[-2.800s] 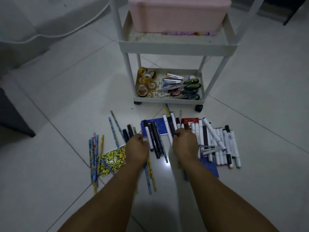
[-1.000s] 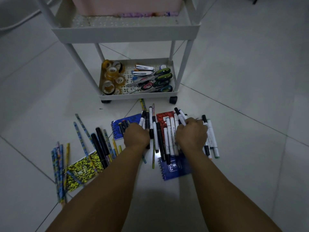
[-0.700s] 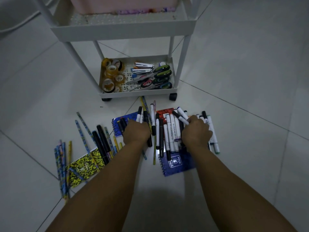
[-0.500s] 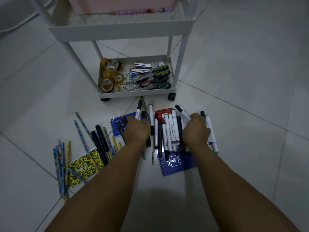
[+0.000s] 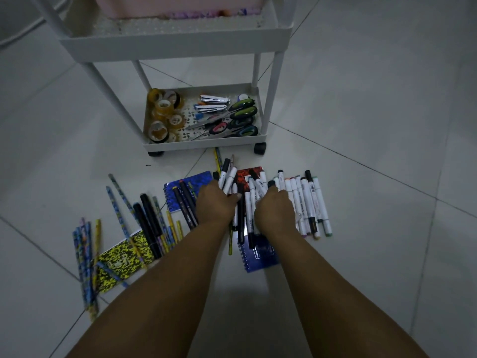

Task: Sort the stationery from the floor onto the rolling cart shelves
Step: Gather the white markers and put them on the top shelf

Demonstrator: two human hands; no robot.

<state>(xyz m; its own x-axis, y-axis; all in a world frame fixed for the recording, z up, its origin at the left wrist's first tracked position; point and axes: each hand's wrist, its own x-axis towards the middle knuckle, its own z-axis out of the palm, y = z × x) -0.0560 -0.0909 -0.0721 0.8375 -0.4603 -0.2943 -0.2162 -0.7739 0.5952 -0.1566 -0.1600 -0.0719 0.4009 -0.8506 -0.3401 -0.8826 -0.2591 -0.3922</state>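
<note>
two hands (image 5: 246, 206) — four notebooks (image 5: 122, 259), four scissors (image 5: 238, 121)

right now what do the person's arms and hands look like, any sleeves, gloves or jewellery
Both forearms are bare from the bottom edge of the picture up to the hands: no sleeves show. The left hand and the right hand have no gloves, and no watch, bracelet or band shows at either wrist. No ring can be seen, though the fingers are mostly hidden among the markers and the light is dim.
</note>
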